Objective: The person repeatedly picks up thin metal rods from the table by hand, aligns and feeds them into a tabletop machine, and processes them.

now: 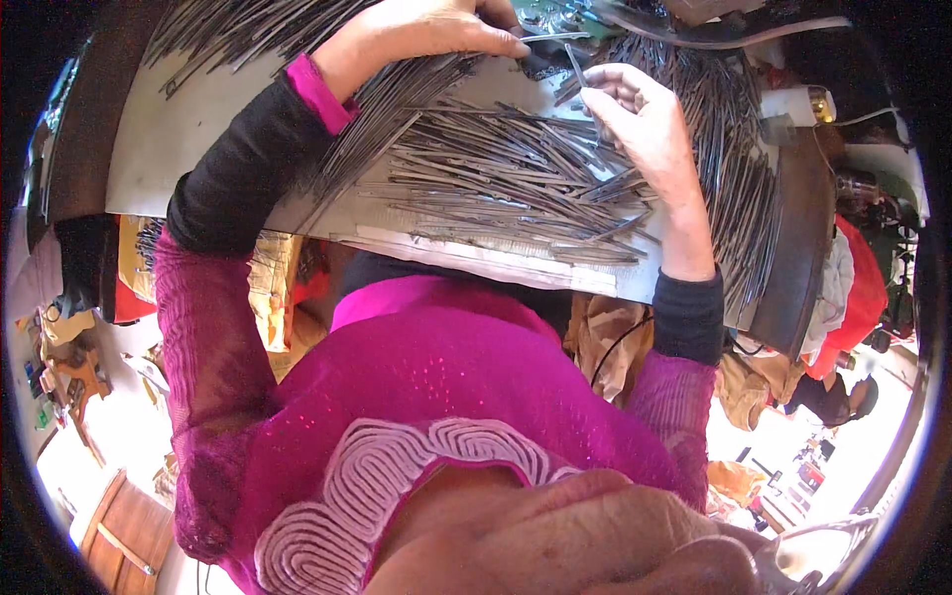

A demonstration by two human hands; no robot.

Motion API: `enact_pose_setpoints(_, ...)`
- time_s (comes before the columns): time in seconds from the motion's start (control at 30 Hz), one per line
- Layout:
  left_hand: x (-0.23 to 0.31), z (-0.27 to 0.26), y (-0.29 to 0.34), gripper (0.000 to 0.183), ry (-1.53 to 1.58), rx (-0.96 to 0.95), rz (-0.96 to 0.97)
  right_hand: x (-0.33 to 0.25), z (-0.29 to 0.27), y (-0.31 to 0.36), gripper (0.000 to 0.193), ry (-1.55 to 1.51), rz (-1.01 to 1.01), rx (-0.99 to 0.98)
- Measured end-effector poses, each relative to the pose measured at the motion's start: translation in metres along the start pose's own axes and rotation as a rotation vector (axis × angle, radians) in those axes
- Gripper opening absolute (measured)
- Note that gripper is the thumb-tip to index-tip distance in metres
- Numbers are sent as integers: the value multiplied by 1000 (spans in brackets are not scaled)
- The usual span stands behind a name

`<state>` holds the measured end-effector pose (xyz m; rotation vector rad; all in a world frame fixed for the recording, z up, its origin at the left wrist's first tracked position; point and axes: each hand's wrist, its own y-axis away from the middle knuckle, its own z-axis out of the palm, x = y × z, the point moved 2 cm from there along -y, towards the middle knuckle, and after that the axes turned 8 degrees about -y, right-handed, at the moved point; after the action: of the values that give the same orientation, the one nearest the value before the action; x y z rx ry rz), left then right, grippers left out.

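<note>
Right fingers [613, 107] pinched on grey stick [576, 65] jutting beyond them, left fingers [499, 40] on pale strip [557, 37]

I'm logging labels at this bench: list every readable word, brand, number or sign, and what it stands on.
None can be read.
Pale strip in the left hand, dark strip in the right hand: no readable marks.
Heaped strips on the table: none legible.
White cylinder at right: no readable text.
Background clutter at lower right: too small and blurred.
</note>
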<state>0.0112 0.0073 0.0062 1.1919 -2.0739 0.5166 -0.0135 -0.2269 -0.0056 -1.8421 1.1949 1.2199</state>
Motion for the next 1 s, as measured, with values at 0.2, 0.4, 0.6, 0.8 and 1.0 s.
enact_pose_setpoints(0.2,1,0,1,24,190,-2,-80,-10,0,-2,20,-156,73,2)
enact_pose_setpoints(0.4,-3,0,-1,25,187,-15,-71,-10,3,-7,23,-241,64,3)
enact_pose_setpoints(0.6,1,-3,2,25,237,-14,-136,-9,4,-6,23,-287,73,-2)
enact_pose_setpoints(0.8,0,0,0,27,246,-9,-94,-6,2,-8,24,-369,74,-6)
enact_pose_setpoints(1.0,7,-4,1,27,230,18,-127,-1,0,-16,25,-416,62,-12)
